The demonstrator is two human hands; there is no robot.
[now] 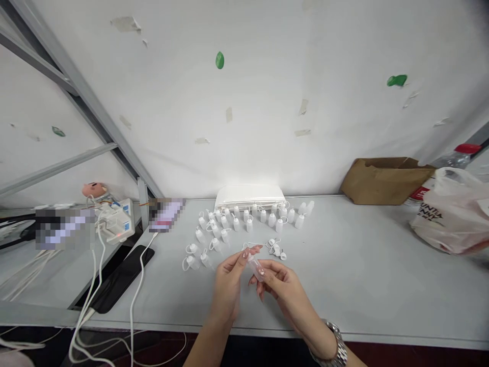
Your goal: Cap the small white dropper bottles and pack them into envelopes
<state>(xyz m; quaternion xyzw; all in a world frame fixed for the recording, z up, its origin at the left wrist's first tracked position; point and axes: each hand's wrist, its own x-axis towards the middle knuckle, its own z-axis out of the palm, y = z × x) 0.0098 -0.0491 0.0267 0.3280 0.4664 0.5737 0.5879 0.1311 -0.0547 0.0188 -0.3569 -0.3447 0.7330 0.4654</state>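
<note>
Between my two hands is a small translucent squeeze bottle [255,270], tilted, its top toward the left. My right hand [280,280] grips its body between thumb and fingers. At the bottle's neck, my left hand [232,267] pinches a white cap [250,256] that has a loop strap; whether it sits fully on the neck I cannot tell. Just beyond my hands lies a small pile of loose white caps [275,248]. Many similar bottles with looped caps, such as this one [249,224], stand on the grey table [344,265] farther back and to the left.
A stack of white sheets [250,195] lies against the wall. At the right are a brown paper bag [385,181] and a white plastic bag [451,214]. To the left lie a black phone-like slab [122,280], white cables [133,295] and a power strip [118,221].
</note>
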